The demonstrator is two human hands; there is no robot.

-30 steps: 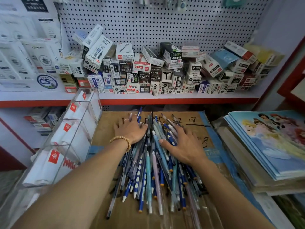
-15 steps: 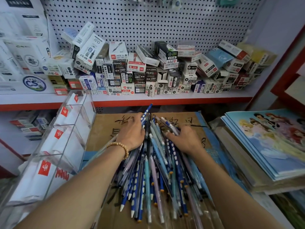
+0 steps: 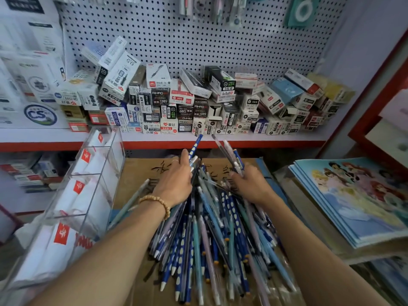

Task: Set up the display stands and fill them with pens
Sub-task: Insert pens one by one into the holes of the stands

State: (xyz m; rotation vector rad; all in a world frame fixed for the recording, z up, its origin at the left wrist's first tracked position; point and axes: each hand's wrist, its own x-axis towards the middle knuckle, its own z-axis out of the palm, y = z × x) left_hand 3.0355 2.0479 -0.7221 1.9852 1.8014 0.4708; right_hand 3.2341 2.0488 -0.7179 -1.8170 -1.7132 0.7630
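Note:
A heap of blue, teal and grey pens (image 3: pixel 212 235) lies on a brown cardboard box (image 3: pixel 136 180). My left hand (image 3: pixel 174 180), with a bead bracelet at the wrist, grips the far ends of a bunch of pens on the heap's left side, and one dotted blue pen sticks up past the fingers. On the heap's right side my right hand (image 3: pixel 251 184) grips a few pens whose tips point up towards the shelf. To the left stands a clear acrylic display stand (image 3: pixel 92 188) with tiered compartments that hold white wrappers with red labels.
A shelf with a red edge (image 3: pixel 220 143) carries many stacked pen boxes (image 3: pixel 187 102) in front of a white pegboard (image 3: pixel 198 40). A stack of picture notebooks (image 3: pixel 353 199) lies to the right. White cartons (image 3: pixel 28 80) stand at the far left.
Both hands have gone from pressing flat on the heap to closing round pens at its far end and lifting them. The view has tilted upward.

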